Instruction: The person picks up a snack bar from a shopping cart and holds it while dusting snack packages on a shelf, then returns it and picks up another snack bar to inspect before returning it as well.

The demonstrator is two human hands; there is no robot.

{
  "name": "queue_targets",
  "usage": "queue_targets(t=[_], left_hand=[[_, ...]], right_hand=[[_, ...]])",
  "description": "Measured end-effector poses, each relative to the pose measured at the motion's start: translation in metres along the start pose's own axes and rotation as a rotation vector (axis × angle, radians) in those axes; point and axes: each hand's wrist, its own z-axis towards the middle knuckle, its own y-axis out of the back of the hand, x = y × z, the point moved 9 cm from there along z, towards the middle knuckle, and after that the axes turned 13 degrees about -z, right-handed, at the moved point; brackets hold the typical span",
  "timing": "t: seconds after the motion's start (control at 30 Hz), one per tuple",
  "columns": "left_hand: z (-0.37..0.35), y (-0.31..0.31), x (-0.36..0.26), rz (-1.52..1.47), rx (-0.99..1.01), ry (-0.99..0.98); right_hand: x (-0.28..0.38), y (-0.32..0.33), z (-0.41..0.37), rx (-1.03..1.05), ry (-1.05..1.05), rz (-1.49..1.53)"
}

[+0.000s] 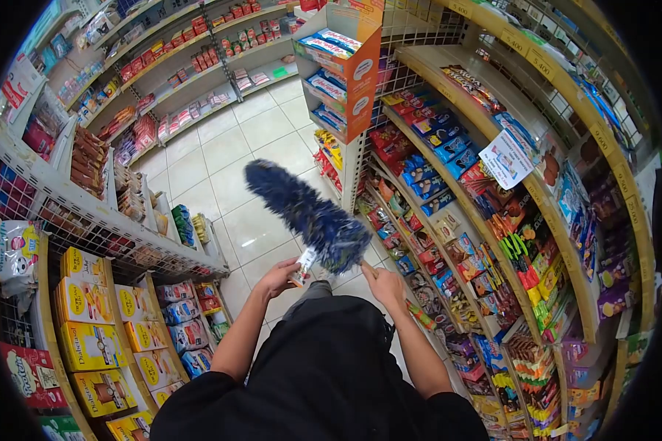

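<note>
A fluffy dark blue duster (301,209) stretches out in front of me over the floor tiles, its far end pointing up and left. My right hand (388,287) is closed around its short tan handle (368,270). In the fingers of my left hand (278,278) is a small white printed packet (304,266), held upright beside the duster's near end. The packet overlaps the duster's fibres in this view.
On the right, curved shelves (478,95) carry rows of snack packets, with a paper sign (505,159) on one edge. Yellow boxes (92,345) fill the left shelves. An orange display stand (357,81) rises ahead beside the tiled aisle (224,158); stocked shelves line the back.
</note>
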Motion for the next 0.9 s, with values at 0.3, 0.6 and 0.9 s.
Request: queue_targets(t=[0.3,0.6,0.9], left_hand=[[0.024,-0.04,-0.004,-0.86,0.293,-0.024],[0.02,-0.044,-0.015,-0.352,0.162,-0.184],[0.03,0.001,-0.003,-0.868,0.022,-0.161]], right_hand=[[0.023,0.002,-0.017,0.027,0.124,0.129],[0.043,0.031,-0.009,-0.049,0.101,0.034],[0.031,0.02,-0.01,-0.034,0.127,0.187]])
